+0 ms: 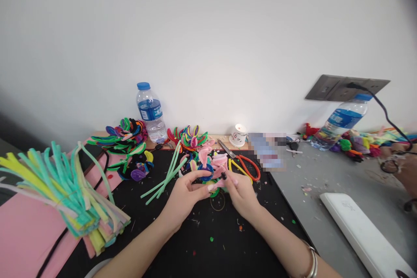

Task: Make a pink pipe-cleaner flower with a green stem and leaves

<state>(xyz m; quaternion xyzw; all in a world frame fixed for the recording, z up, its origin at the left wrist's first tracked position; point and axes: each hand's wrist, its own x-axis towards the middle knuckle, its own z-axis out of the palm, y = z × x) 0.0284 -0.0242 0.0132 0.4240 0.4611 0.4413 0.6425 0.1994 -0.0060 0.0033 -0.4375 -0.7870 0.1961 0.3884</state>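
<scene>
My left hand (pixel 182 195) and my right hand (pixel 243 196) meet above the black mat, fingers pinched around a pink fuzzy pipe cleaner piece (pixel 220 183) that spans the gap between them. Its full shape is partly hidden by my fingers. Right behind my hands lies a pile of bent pink pipe cleaner pieces (pixel 220 163), with blue and green loops among them. A rubber band (pixel 217 202) seems to lie on the mat just below. Scissors with orange handles (pixel 250 167) rest beyond my right hand, and several pale green pipe cleaners (pixel 167 179) lie beyond my left.
At left, a big bundle of pipe cleaners (pixel 70 195) rests over pink sheets (pixel 26 230). Water bottles (pixel 151 115) (pixel 342 119) stand near the wall, beside colourful bent pieces (pixel 127 132). A paper cup (pixel 239 135) sits at the back; a white case (pixel 361 230) lies right.
</scene>
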